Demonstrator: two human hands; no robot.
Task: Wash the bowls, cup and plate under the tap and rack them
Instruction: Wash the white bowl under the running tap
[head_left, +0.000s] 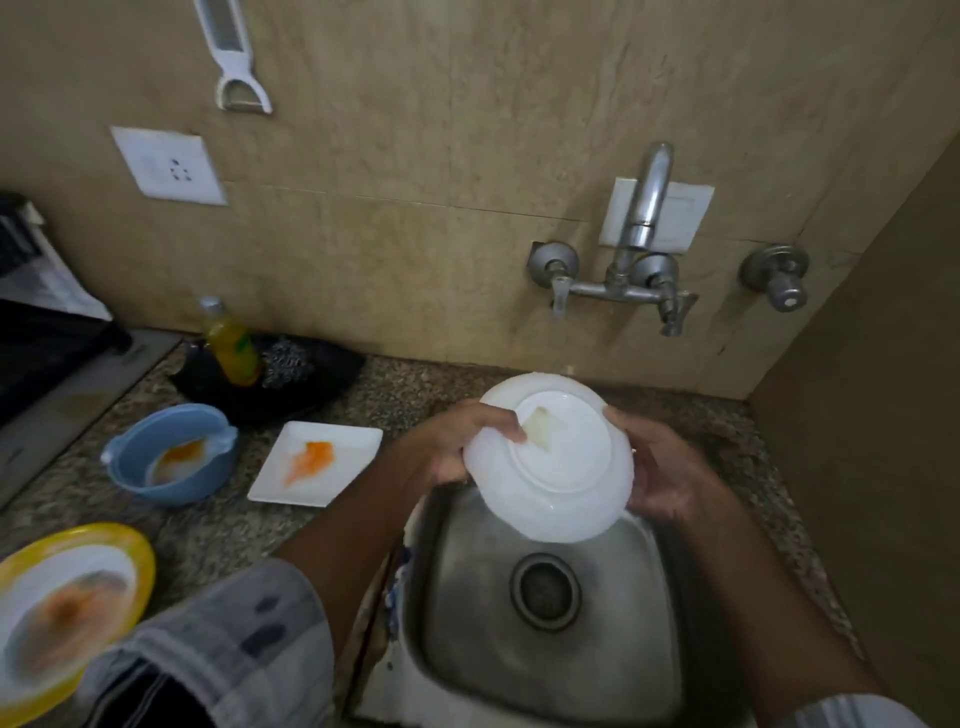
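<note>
White bowl (550, 457), turned so its underside and foot ring are facing the camera, is sitting right of the frame's centre, tilted above the far rim of the steel sink (545, 623) and below the wall tap (636, 249). Both hands are gripping it by the edge. The left hand (457, 441) is lying at the bowl's left side, its fingers curling over the rim so that the fingertips (511, 428) are pressing on the underside just beside the foot ring; the thumb is hidden behind the bowl. The right hand (660, 473) is holding the opposite edge, its fingers wrapping round the right rim with their tips mostly out of sight behind it, so how closely they are lying together cannot be told. A faint yellowish smear is showing inside the foot ring.

Left of centre, a square white plate (317, 462) with an orange stain is resting on the speckled counter (244, 530), just beside a blue bowl (169, 454) holding orange residue. A yellow-rimmed plate (67, 613), also stained, is lying at the lower left edge. A bottle of yellow liquid (231, 345) is standing in a dark tray against the wall, at the middle left.
</note>
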